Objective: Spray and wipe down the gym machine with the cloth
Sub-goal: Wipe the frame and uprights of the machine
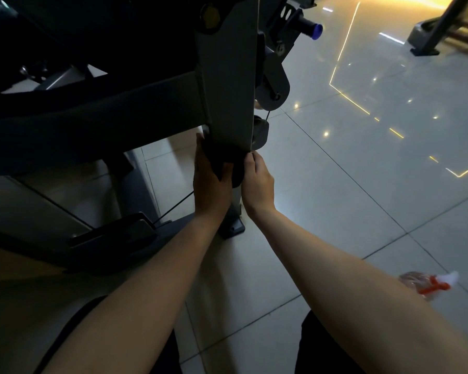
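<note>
There are two hands, one cloth and one spray bottle. One gym machine (pixel 146 109) is close up, and a second machine (pixel 438 28) stands far off on the floor (pixel 362 163).

The near machine has a tall grey post (pixel 230 76), and every place here is told from that post. The cloth (pixel 227 160) is dark and is pressed against the low end of the post.

The left hand (pixel 210 184) is at the left side of that low end. Its grip is closed round the cloth, with the fingers curled into it. The right hand (pixel 257 182) is at the post's low right corner, just beside the left hand, with the cloth between them. Its grip is narrow, with the fingers bent in. It seems to pinch the cloth's right edge, but the light is dim, so that is hard to see.

The spray bottle (pixel 427 284) is clear with a red trigger. It is down on the floor, well to the right of the post and nearer the person, partly hidden behind the right arm. No hand touches it.

A blue knob (pixel 317 31) sticks out high up, to the right of the post.
</note>
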The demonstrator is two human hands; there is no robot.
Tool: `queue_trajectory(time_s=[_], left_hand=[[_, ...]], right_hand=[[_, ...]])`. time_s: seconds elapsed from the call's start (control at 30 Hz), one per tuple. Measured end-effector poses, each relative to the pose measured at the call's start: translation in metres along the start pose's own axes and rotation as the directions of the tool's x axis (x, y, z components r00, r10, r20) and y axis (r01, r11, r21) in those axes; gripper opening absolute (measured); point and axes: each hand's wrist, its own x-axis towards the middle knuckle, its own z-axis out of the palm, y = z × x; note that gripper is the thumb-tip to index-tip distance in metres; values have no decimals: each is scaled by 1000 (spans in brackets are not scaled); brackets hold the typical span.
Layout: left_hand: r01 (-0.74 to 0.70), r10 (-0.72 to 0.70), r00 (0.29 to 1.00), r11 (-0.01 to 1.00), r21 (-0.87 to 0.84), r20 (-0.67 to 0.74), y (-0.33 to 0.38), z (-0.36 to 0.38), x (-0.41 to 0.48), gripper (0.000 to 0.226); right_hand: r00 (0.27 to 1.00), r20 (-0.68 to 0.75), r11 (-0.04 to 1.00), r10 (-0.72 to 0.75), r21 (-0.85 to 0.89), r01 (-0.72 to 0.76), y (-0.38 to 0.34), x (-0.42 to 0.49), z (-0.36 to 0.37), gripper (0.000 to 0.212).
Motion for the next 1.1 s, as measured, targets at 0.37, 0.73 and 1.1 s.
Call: queue_trajectory(time_s=[0.37, 0.73, 1.1], left_hand=[[170, -190, 978, 965, 200, 84, -36, 4, -7, 37], [44, -50, 998, 984, 170, 26, -28, 13, -3, 61], [568, -563, 816, 823, -3, 129, -41, 15, -9, 35]], right_hand=[[998, 26, 997, -59, -41, 60, 6, 0, -1, 34], [993, 26, 992, -118, 46, 117, 11, 9, 2, 25], [1000, -19, 1000, 14, -10, -15, 25, 4, 1, 38]])
